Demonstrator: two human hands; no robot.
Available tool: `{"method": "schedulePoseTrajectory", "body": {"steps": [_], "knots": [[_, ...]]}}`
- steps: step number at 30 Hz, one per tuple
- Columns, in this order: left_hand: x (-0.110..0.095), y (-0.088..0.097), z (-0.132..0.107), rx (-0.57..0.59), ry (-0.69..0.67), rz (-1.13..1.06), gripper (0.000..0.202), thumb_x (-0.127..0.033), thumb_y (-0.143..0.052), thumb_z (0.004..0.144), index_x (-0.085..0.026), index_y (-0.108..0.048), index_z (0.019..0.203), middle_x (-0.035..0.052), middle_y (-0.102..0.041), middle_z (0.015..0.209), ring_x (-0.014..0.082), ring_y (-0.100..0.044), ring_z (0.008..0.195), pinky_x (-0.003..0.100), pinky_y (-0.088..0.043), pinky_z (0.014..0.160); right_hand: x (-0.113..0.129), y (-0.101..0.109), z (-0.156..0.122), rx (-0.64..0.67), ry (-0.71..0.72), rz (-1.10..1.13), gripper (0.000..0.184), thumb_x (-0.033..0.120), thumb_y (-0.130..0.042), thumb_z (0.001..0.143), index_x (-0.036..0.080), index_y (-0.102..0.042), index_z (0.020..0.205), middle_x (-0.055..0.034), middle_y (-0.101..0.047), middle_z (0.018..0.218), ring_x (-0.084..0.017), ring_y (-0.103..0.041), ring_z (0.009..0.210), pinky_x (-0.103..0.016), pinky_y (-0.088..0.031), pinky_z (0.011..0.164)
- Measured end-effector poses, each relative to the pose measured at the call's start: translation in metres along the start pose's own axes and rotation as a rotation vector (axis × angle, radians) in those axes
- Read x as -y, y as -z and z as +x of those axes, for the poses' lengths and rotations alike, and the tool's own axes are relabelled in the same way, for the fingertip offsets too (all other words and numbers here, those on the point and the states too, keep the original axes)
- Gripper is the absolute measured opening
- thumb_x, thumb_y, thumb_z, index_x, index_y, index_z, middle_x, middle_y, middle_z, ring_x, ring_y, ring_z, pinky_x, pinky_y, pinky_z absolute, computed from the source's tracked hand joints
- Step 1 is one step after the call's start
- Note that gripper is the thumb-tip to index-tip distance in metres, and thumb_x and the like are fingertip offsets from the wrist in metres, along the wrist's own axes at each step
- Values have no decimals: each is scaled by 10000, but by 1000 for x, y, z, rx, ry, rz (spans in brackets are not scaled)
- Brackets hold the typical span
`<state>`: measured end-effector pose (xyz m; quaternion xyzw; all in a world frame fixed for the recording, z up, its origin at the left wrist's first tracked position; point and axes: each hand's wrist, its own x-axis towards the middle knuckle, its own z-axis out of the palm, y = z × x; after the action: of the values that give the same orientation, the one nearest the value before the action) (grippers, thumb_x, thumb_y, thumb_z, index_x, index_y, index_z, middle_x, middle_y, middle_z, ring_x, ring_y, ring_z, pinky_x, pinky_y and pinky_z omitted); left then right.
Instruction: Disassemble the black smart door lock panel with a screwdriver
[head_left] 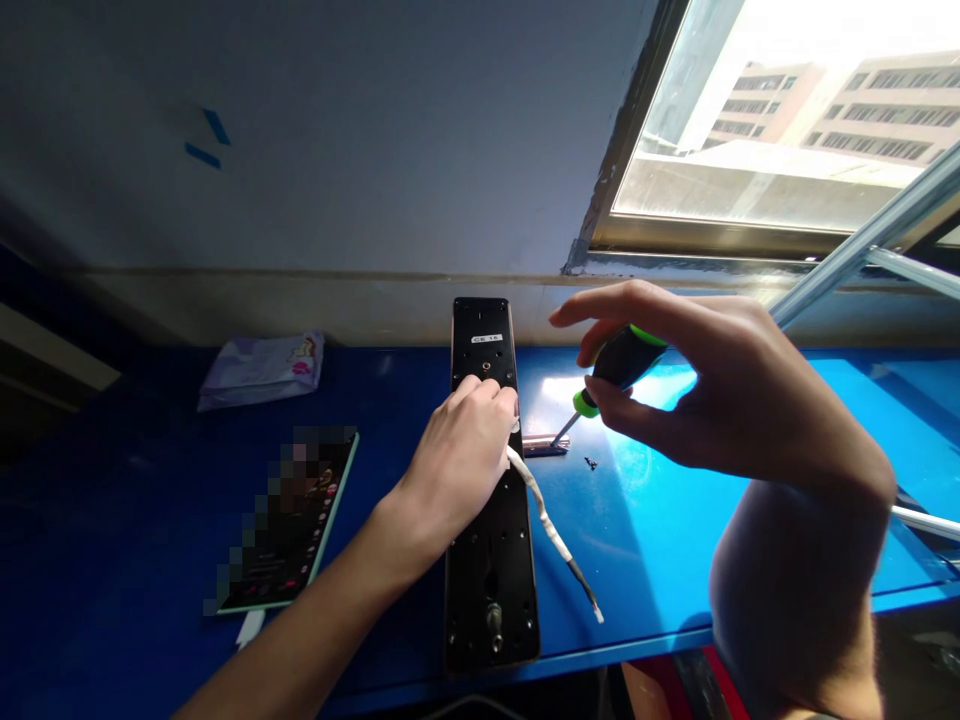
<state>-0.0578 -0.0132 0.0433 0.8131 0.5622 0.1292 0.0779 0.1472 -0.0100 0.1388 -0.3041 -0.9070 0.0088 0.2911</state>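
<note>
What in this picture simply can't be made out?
All in the head view:
Middle of the black panel, covered by the left hand.
Handle of the screwdriver, mostly wrapped by the right hand.
Screen of the tablet, blurred out.
The dark specks on the blue table, too small to identify.

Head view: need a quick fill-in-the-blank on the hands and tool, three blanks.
1. The right hand holds a screwdriver with a black and ____ handle.
2. The left hand rests on a long ____ panel.
3. A white cable trails off the panel over the ____ table.
Missing: green; black; blue.
</note>
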Motion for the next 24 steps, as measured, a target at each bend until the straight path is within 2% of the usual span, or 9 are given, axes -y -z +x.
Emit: {"method": "schedulePoseTrajectory", "body": {"steps": [14,24], "knots": [[-1,5,-1,-3,11,-32,148,-142,-579,1012,-175,-718,970,75,-728,1009,250,-661,1014,357,-537,867,1,0,0,16,-21,0,442,125,-628,849,199,-672,1283,-18,-766,909,-137,-704,692,-280,-568,640],[2,10,-6,-1,27,-62,179,-150,-585,1014,-183,-761,1016,70,-749,1018,254,-695,1031,371,-544,902,-1,1,0,2,0,19,457,92,-633,835,159,-670,1285,-16,-762,907,-125,-692,698,-262,-549,626]]}}
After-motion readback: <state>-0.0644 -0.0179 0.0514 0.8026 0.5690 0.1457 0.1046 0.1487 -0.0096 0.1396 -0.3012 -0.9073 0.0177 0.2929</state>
